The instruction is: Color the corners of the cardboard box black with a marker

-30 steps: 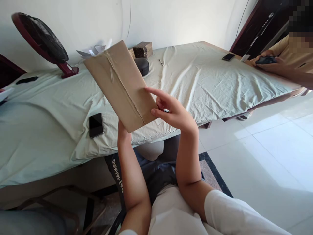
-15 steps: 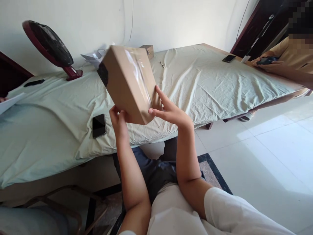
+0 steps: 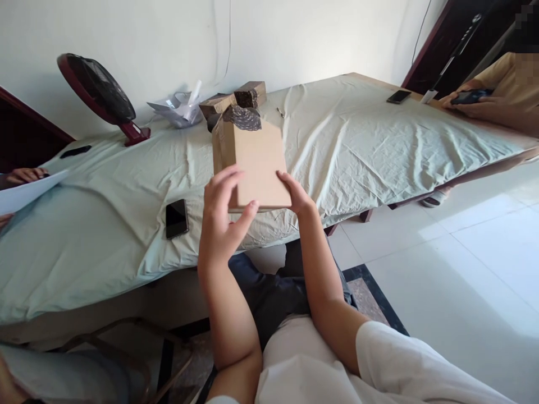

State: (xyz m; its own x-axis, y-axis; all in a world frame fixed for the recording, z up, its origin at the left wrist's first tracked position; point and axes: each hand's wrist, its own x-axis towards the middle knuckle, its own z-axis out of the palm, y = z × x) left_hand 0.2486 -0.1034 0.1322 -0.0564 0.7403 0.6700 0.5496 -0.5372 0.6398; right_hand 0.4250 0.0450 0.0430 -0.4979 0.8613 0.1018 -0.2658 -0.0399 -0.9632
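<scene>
I hold a brown cardboard box (image 3: 256, 160) above the near edge of a table covered in a pale green sheet (image 3: 357, 134). My left hand (image 3: 221, 221) grips the box's near left corner, fingers curled over its top face. My right hand (image 3: 297, 193) holds the near right corner from the side and below. The box's plain flat face points up, and a dark patch shows at its far end.
A black phone (image 3: 177, 219) lies on the sheet left of my hands. Farther back stand a red fan (image 3: 101, 95), crumpled paper (image 3: 177, 106) and small brown boxes (image 3: 236, 100). A second phone (image 3: 399, 96) lies far right, near a seated person holding a phone (image 3: 471, 96). Another person's hand (image 3: 23, 177) holds paper at left.
The box has been turned in my hands from a tilted pose with its taped face showing to lying flat with a plain face up. My left hand moved from beneath onto its corner.
</scene>
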